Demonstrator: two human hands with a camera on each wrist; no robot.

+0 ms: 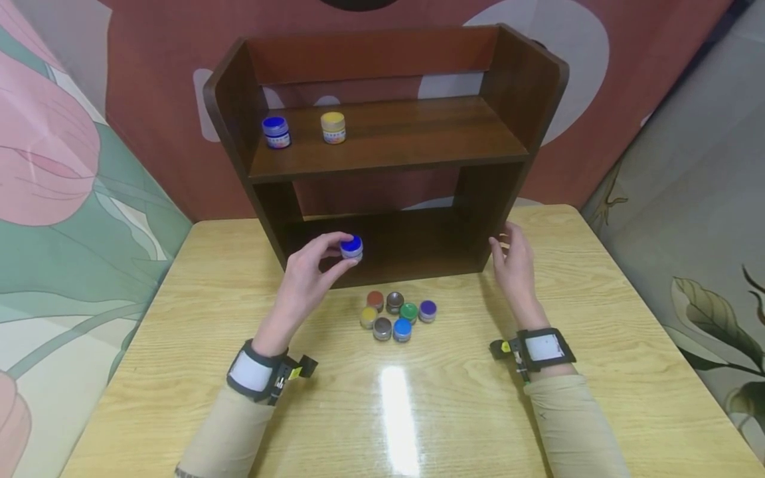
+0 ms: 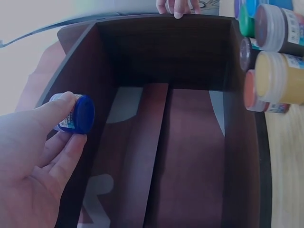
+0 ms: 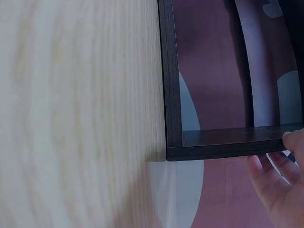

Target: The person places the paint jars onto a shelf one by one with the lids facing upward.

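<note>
My left hand [image 1: 303,282] pinches a small paint jar with a blue lid [image 1: 351,245] between thumb and fingers, raised in front of the shelf's lower compartment. In the left wrist view the blue jar [image 2: 81,114] is tilted on its side, lid toward the shelf. My right hand [image 1: 515,265] holds the right side panel of the dark brown wooden shelf [image 1: 388,166]. In the right wrist view its thumb lies at the panel's front edge, with the fingers [image 3: 259,173] on the outer side.
On the upper board stand a blue jar [image 1: 277,133] at the left and a yellow jar [image 1: 333,127] beside it. Several jars, among them a green one [image 1: 409,313] and a purple one [image 1: 427,311], cluster on the wooden table [image 1: 466,411] before the shelf. Patterned cloth hangs behind.
</note>
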